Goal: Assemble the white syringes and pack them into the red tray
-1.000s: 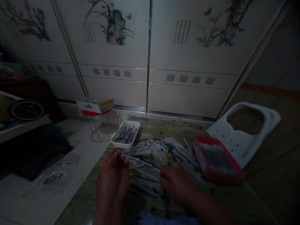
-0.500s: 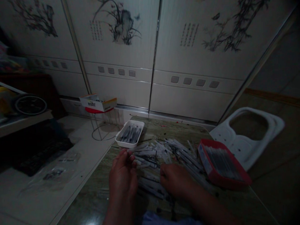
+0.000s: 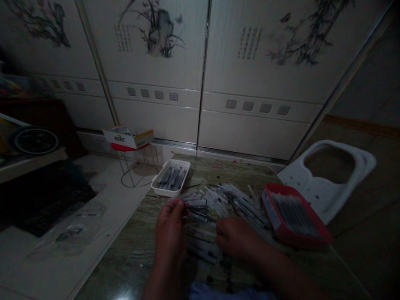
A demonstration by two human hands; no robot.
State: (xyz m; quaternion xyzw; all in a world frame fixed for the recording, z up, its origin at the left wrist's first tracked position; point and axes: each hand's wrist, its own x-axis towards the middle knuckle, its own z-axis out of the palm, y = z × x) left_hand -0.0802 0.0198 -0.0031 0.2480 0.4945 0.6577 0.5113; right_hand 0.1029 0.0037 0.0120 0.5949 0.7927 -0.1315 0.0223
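Observation:
My left hand (image 3: 170,227) is at the left side of a loose pile of thin, clear and dark pen-like tubes (image 3: 218,202). Its fingertips are pinched together; dim light hides what is between them. On the near right of the pile, my right hand (image 3: 236,238) is closed, knuckles up, and I cannot make out what it holds. More tubes (image 3: 203,248) lie on the table between the two hands. Beyond my left hand stands a white tray (image 3: 154,186) with several dark-tipped tubes in it. A red box (image 3: 281,234) packed with similar tubes sits right of the pile.
The wood-patterned table (image 3: 131,244) reaches toward sliding cabinet doors (image 3: 252,130). A white plastic chair (image 3: 364,161) stands at the right. To the left, an open carton (image 3: 121,138) rests on a red stool (image 3: 127,147), and a plastic bag (image 3: 81,228) lies on the floor.
My left hand has turned and moved right, toward the pile, and its fingers have drawn closer together. My right hand stays closed in nearly the same place. The view has shifted slightly.

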